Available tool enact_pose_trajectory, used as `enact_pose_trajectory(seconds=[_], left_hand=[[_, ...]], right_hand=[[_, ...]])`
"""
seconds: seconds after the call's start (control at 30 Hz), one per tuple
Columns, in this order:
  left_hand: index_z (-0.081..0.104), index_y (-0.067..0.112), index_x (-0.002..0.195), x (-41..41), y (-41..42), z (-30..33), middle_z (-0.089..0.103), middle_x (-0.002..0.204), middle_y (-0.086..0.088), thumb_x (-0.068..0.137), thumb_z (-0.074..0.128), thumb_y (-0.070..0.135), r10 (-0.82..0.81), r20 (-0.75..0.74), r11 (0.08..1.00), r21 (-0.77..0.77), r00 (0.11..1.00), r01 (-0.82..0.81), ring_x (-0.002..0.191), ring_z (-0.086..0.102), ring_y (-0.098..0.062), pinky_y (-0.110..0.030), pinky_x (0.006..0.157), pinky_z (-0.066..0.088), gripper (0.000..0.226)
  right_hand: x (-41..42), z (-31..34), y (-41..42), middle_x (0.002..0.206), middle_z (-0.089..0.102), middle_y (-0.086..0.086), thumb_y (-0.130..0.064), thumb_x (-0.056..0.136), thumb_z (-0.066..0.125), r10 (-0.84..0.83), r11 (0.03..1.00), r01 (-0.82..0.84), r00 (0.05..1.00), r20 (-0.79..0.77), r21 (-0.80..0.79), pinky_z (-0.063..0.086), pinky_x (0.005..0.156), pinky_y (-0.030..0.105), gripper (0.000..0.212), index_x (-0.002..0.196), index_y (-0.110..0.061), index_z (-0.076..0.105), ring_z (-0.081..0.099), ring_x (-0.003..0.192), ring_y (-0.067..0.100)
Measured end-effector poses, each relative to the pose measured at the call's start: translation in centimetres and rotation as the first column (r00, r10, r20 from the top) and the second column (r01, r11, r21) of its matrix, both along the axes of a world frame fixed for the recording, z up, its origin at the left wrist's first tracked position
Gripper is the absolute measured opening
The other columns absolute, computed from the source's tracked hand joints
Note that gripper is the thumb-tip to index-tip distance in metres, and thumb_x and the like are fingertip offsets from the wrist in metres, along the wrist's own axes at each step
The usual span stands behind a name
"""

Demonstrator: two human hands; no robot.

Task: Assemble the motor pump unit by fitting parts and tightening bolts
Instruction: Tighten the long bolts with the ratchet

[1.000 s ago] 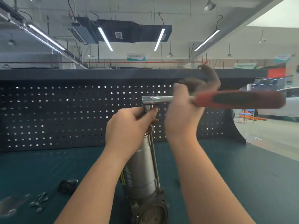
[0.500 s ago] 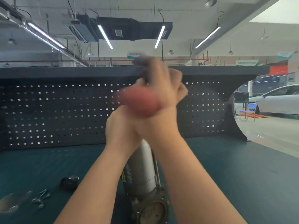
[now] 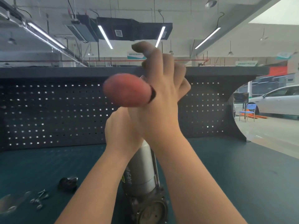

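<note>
While left hand (image 3: 120,131) grips the motor pump unit (image 3: 142,173) top, right hand (image 3: 161,101) holds red-handled wrench (image 3: 127,92) — blurred — fingers curled round it.

Both bare forearms rise from the near edge and converge at the middle of the view. The left hand (image 3: 120,131) sits lower, its back toward the camera, fingers curled away over the top of whatever it grips; its fingertips are hidden behind the other wrist. The right hand (image 3: 163,92) is raised above and just beyond it, crossing over the left hand so the two touch at wrist and knuckles. Its palm faces left and it seems to be clasped round a handle, though blur makes the grip hard to read. One upper finger sticks up and bends left; the others curl at the far right.
</note>
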State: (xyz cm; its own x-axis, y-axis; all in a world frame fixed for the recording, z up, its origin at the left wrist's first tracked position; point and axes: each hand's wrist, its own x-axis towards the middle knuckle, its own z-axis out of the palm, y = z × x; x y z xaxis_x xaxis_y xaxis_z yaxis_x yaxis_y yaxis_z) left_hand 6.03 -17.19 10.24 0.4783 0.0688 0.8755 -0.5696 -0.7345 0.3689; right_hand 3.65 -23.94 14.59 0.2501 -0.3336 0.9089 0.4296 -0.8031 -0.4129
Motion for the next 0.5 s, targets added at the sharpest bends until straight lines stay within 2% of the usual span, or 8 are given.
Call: enact_pose_trajectory(seconds=[0.07,0.13,0.17,0.27,0.33,0.43,0.47,0.5], left_hand=[[0.058,0.018,0.051,-0.3,0.0,0.1,0.056,0.052,0.001,0.086,0.051,0.025,-0.072,-0.036,0.997,-0.012,0.997,0.072,0.055,0.050,-0.013,-0.030,0.051,0.036,0.036],[0.064,0.033,0.048,-0.6,-0.1,0.2,0.059,0.046,0.012,0.088,0.060,0.044,-0.234,-0.086,0.968,-0.116,0.968,0.224,0.049,0.053,-0.007,-0.025,0.049,0.037,0.041],[0.068,0.037,0.055,-0.6,0.0,0.2,0.064,0.053,0.020,0.087,0.062,0.046,-0.285,-0.097,0.952,-0.149,0.954,0.269,0.055,0.059,-0.001,-0.023,0.055,0.044,0.034],[0.075,0.033,0.072,-0.1,-0.1,0.0,0.070,0.068,0.025,0.086,0.062,0.049,-0.289,-0.079,0.951,-0.141,0.954,0.276,0.070,0.064,0.003,-0.022,0.068,0.050,0.025],[0.073,0.033,0.068,-0.1,-0.2,-0.1,0.069,0.065,0.025,0.086,0.061,0.051,-0.278,-0.072,0.952,-0.155,0.958,0.265,0.068,0.062,0.002,-0.024,0.063,0.048,0.028],[0.056,0.026,0.052,0.1,-0.1,-0.2,0.054,0.049,0.002,0.075,0.048,0.048,-0.164,-0.101,0.985,-0.066,0.981,0.158,0.055,0.047,-0.013,-0.027,0.052,0.031,0.033],[0.049,0.027,0.055,0.1,0.1,-0.1,0.044,0.052,0.004,0.070,0.037,0.041,-0.206,-0.076,0.978,-0.037,0.975,0.204,0.062,0.044,-0.012,-0.026,0.055,0.030,0.024],[0.047,0.029,0.072,0.0,0.3,0.0,0.038,0.063,0.005,0.072,0.035,0.036,-0.298,-0.007,0.954,-0.035,0.954,0.298,0.078,0.043,-0.013,-0.021,0.064,0.031,0.014]], right_hand=[[-0.5,-0.4,-0.7,0.113,0.051,-0.001,-0.020,0.083,0.045,0.338,0.935,-0.348,0.933,0.121,0.070,0.033,0.103,0.041,0.036,0.113,-0.041,0.042,0.047,0.111,0.023],[-0.2,-0.7,-3.4,0.107,0.057,0.001,-0.015,0.081,0.053,0.495,0.803,-0.544,0.836,0.238,0.241,0.043,0.093,0.032,0.039,0.114,-0.035,0.046,0.054,0.103,0.022],[0.2,-0.7,-4.9,0.108,0.057,0.000,-0.017,0.082,0.057,0.520,0.741,-0.574,0.819,0.242,0.349,0.044,0.082,0.026,0.040,0.117,-0.033,0.047,0.055,0.099,0.016],[1.4,-1.8,-6.1,0.119,0.052,-0.001,-0.031,0.086,0.059,0.637,0.556,-0.555,0.763,0.112,0.619,0.037,0.067,0.026,0.040,0.123,-0.036,0.044,0.051,0.091,0.005],[1.5,-1.5,-5.0,0.102,0.053,-0.005,-0.021,0.088,0.055,0.603,0.506,-0.596,0.761,0.239,0.624,0.040,0.062,0.022,0.036,0.120,-0.033,0.045,0.051,0.077,0.000],[0.2,-0.8,-1.4,0.089,0.048,-0.009,-0.003,0.082,0.052,0.432,0.799,-0.522,0.843,0.320,0.298,0.037,0.063,0.003,0.047,0.126,-0.023,0.047,0.049,0.074,-0.008],[-0.1,-1.1,-0.2,0.090,0.045,-0.011,-0.005,0.079,0.052,0.350,0.907,-0.402,0.885,0.306,0.124,0.033,0.077,0.007,0.052,0.127,-0.025,0.047,0.043,0.080,-0.008],[-0.7,-1.4,1.1,0.093,0.043,-0.011,-0.009,0.077,0.051,0.277,0.959,-0.281,0.916,0.292,-0.028,0.029,0.088,0.020,0.055,0.128,-0.030,0.047,0.038,0.088,-0.001]])
